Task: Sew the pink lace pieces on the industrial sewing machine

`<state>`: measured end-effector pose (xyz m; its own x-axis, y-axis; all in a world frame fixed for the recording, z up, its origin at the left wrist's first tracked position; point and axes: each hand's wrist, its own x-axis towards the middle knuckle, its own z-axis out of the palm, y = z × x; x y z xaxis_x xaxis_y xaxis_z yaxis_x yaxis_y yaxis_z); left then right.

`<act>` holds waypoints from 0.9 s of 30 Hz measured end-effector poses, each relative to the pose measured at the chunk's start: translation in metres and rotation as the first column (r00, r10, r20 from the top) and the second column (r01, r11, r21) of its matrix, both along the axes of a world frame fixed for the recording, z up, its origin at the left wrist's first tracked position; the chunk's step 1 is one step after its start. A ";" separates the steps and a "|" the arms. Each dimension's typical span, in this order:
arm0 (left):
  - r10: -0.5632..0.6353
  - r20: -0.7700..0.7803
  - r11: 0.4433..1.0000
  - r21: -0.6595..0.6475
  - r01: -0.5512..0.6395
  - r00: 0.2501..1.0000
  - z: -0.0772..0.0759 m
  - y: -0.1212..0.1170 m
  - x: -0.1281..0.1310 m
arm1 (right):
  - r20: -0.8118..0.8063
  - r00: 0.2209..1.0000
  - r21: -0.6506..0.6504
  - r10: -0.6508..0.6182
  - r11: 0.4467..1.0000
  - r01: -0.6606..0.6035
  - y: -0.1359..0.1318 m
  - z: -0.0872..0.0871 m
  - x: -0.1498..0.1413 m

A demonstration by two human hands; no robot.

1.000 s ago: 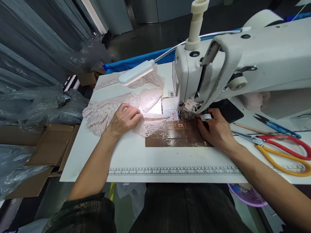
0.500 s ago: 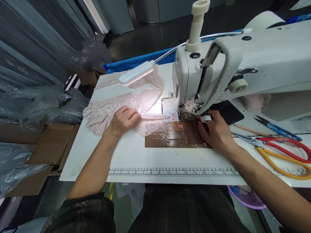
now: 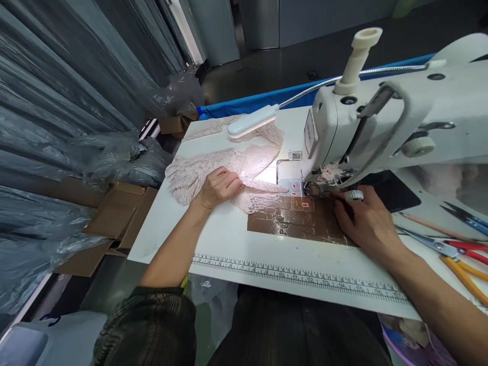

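pale pink lace (image 3: 190, 175): spread in ruffled folds on the white tabletop (image 3: 229, 239), left of the sewing machine (image 3: 324, 127); tapers to a narrow tip just short of the needle area (image 3: 312, 190) and overlaps the brown taped sheet (image 3: 301, 223) below.

left hand (image 3: 221, 187): resting on the lace, fingers curled in with no visible gap; appears to pinch a fold near the start of the narrow strip.

right hand (image 3: 369, 216): reaching in just beside the needle area, thumb and forefinger bent to either side of the white ridged knob (image 3: 354, 195); partly hidden at the fingertips, so cannot tell whether closed on anything or merely resting.

step in hand: seems to be lining up the narrow lace tip with the needle, to judge by the pinched fold and the nearness of both hands.

next move: likely calls for holding the strip flat, easing the tip across without bunching, and keeping fingertips clear of the needle.

lamp (image 3: 253, 122): hanging above the far folds, lighting the lace near the machine.

tools at right: pencil (image 3: 430, 224), scissors (image 3: 442, 247) with red and yellow handles, and blue-handled snips (image 3: 467, 217), all well apart from the lace.
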<state>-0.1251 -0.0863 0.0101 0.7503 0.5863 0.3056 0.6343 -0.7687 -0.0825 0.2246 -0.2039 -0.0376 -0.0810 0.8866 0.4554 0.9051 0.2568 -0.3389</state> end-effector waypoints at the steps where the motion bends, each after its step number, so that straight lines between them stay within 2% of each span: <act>1: 0.006 0.010 1.000 -0.014 -0.006 1.000 0.000 0.000 0.000 | 0.000 1.000 -0.001 -0.001 1.000 0.001 0.000 0.000 0.000; 8: 0.014 0.081 0.997 -0.075 -0.008 0.997 -0.002 -0.001 0.002 | 0.008 1.000 0.011 -0.006 1.000 0.006 0.000 -0.001 -0.003; 13: 0.211 0.179 0.958 -0.232 -0.167 0.961 0.000 -0.010 0.021 | 0.093 0.996 0.051 0.009 0.999 -0.014 -0.001 -0.002 -0.004; 15: 0.231 0.178 0.950 -0.255 -0.182 0.956 0.000 -0.007 0.036 | 0.126 0.992 0.066 0.005 0.998 -0.013 -0.002 -0.003 -0.006; 17: 0.226 0.159 0.943 -0.283 -0.175 0.961 0.002 0.005 0.053 | 0.141 0.990 0.080 0.001 0.997 -0.013 -0.001 -0.004 -0.007; 20: 0.212 0.137 0.921 -0.359 -0.151 0.968 0.007 0.040 0.078 | 0.136 0.991 0.100 0.008 0.995 -0.021 0.001 -0.007 -0.008; 24: 0.231 0.146 0.863 -0.488 -0.133 0.962 0.013 0.095 0.107 | 0.140 0.990 0.109 0.003 0.994 -0.019 0.003 -0.009 -0.008; 27: 0.248 0.202 0.800 -0.594 -0.083 0.947 0.016 0.122 0.123 | 0.143 0.990 0.114 -0.011 0.993 -0.005 0.003 -0.009 -0.009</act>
<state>-0.0018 0.0355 0.0260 0.5677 0.8222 0.0411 0.6902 -0.5026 0.5205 0.2159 -0.2009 -0.0461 -0.1501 0.8299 0.5373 0.9429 0.2837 -0.1748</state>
